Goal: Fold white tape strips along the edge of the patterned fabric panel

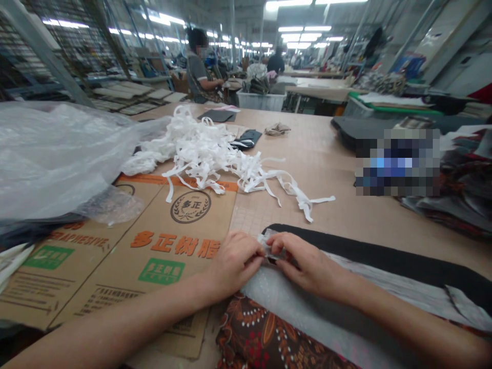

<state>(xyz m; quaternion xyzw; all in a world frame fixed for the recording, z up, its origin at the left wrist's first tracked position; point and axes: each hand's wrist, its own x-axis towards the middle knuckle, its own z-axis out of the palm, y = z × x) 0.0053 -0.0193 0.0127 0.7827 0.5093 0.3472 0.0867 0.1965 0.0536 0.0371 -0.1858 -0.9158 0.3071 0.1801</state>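
Note:
My left hand [236,259] pinches the edge of a pale, translucent sheet [277,294] near the middle of the view. Just to its right, my right hand [303,261] has its fingers curled on the same sheet's corner, with a small crumpled clear bit between the hands. Under the sheet lies brown patterned fabric [265,333] with orange and white motifs. A black flat panel [346,246] runs behind my right hand, with a whitish layer [400,292] in front of it.
Flattened cardboard [154,220] lies at the left, beside clear plastic [65,154]. White strips [207,148] are heaped beyond it on the table [307,143]. Folded fabric [461,195] is stacked at the right. A person [200,72] sits farther back, near a white bin [261,101].

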